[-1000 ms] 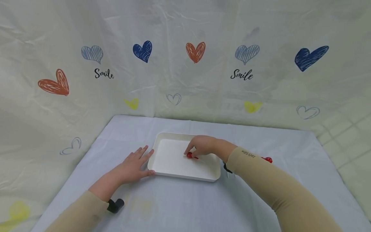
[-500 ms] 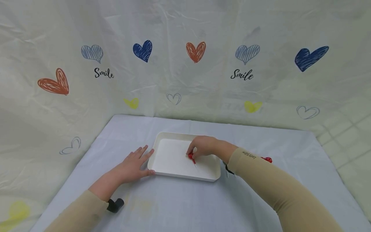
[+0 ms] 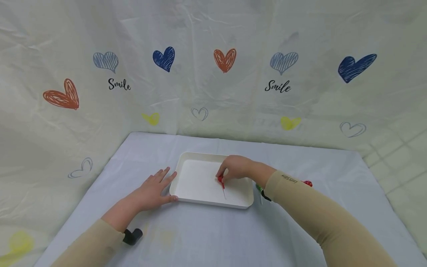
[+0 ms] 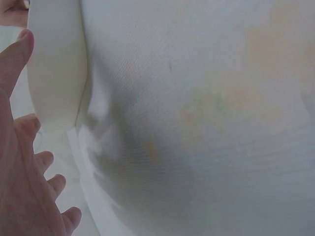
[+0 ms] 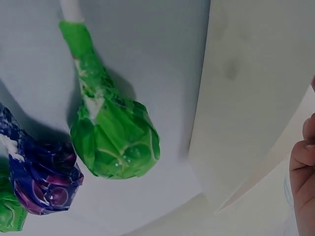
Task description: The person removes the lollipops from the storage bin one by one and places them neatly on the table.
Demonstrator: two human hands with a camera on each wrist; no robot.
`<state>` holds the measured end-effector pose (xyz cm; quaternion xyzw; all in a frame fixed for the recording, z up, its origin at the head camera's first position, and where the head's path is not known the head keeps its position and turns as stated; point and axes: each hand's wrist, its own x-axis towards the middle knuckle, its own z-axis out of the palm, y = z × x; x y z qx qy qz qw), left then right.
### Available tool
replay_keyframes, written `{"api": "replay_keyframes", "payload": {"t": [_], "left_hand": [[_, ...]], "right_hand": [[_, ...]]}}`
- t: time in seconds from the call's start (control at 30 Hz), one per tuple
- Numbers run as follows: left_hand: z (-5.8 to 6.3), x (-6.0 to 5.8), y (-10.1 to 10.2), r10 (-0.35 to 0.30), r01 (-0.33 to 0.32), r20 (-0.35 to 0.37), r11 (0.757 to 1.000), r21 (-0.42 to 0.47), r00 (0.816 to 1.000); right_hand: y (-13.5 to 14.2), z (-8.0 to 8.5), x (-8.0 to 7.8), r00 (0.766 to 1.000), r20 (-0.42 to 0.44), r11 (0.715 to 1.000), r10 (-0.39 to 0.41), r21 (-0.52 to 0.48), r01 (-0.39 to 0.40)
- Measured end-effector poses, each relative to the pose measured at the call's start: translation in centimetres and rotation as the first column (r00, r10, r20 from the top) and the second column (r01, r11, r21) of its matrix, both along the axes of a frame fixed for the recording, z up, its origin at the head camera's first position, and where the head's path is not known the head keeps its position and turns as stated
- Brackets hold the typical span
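A red-wrapped lollipop (image 3: 220, 179) is pinched by its round head between the thumb and fingers of my right hand (image 3: 236, 167), over the right half of the white tray (image 3: 193, 181). Its thin white stick points toward the tray's near side. My left hand (image 3: 154, 190) is spread at the tray's left edge, thumb at the near left corner and fingertips along the rim. In the left wrist view the thumb (image 4: 17, 56) lies against the tray's outer wall (image 4: 56, 64). Only the edge of my right hand (image 5: 305, 172) shows in the right wrist view, and the lollipop is out of sight there.
Right of the tray lie a green-wrapped lollipop (image 5: 115, 137), a purple one (image 5: 47, 177) and part of another green one (image 5: 11, 209). My right sleeve partly hides a red-wrapped lollipop (image 3: 307, 183). A sheet printed with hearts hangs behind the white table (image 3: 200, 237).
The red lollipop has turned in my right hand, so its stick now points toward the near edge. My right hand has shifted slightly right; the left hand stays at the tray.
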<state>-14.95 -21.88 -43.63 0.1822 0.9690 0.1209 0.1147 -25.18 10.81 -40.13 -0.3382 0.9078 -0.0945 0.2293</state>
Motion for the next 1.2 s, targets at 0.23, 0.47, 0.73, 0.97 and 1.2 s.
{"api": "replay_keyframes", "payload": {"t": [0.23,0.47,0.73,0.97,1.2], "left_hand": [[-0.1,0.0,0.0,-0.004,0.004,-0.003,1.000,0.007,1.000],[-0.2,0.1,0.1,-0.005,0.005,-0.006,1.000,0.019,1.000],[-0.1,0.0,0.0,0.008,-0.007,-0.006,1.000,0.021,1.000],[-0.6,-0.2,-0.2,0.015,-0.015,-0.009,1.000,-0.009,1.000],[0.0,0.3,0.1,0.012,-0.012,-0.011,1.000,0.013,1.000]], "right_hand": [[0.8,0.6,-0.1,1.000,-0.004,0.999,-0.029,-0.046,0.029],[1.8,1.3,-0.1,0.998,-0.021,0.996,-0.052,-0.076,0.050],[3.7,2.3,0.1,0.995,-0.032,0.986,-0.099,-0.139,0.094],[6.2,2.5,0.5,0.987,-0.042,0.974,-0.157,-0.172,0.148],[9.6,3.0,1.3,0.974,-0.081,0.966,-0.210,-0.170,0.194]]}}
